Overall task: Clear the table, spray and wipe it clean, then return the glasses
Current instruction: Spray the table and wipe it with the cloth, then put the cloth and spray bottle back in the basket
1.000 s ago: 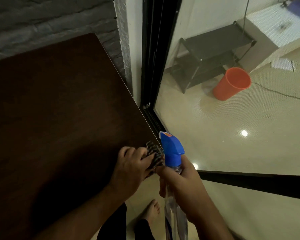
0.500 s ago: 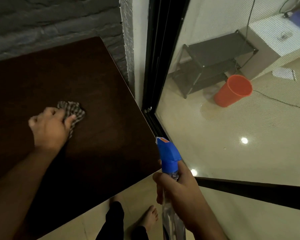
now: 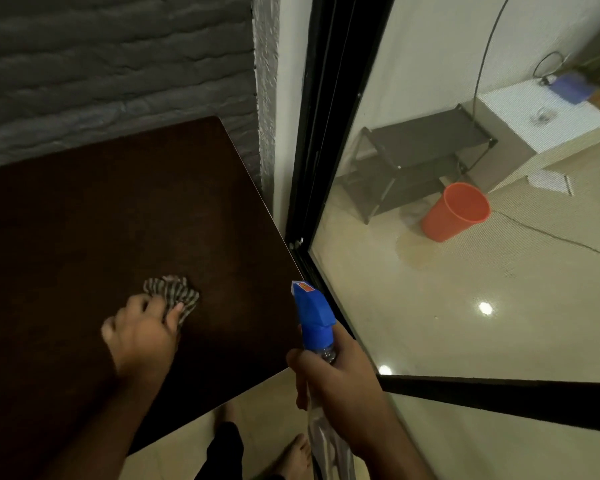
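On the dark wooden table point(image 3: 84, 209), in the head view, the left hand point(image 3: 142, 336) lay knuckles up with its fingers curled over a bunched checked cloth point(image 3: 174, 294), pinning it flat against the wood. The cloth stuck out ahead of the fingertips, toward the grey brick wall point(image 3: 101, 64), so the hand sat on the near side of it with the unwiped run of the top lying beyond and to the left. The bundle's longer side ran roughly across the person's body. The right hand point(image 3: 340, 382) was off the table, just past its near right corner, wrapped around the neck of a spray bottle point(image 3: 314, 317) whose blue head pointed up and forward, and whose clear body hung down below the fist. Only the left hand was over the surface; the right was beside it, not above it. By my reading, wiping was the step in hand, and the next stroke depended on pushing the cloth away from the wrist along the wood. No glasses showed anywhere. Behind the glass door point(image 3: 465, 289) stood an orange bucket point(image 3: 454, 213).
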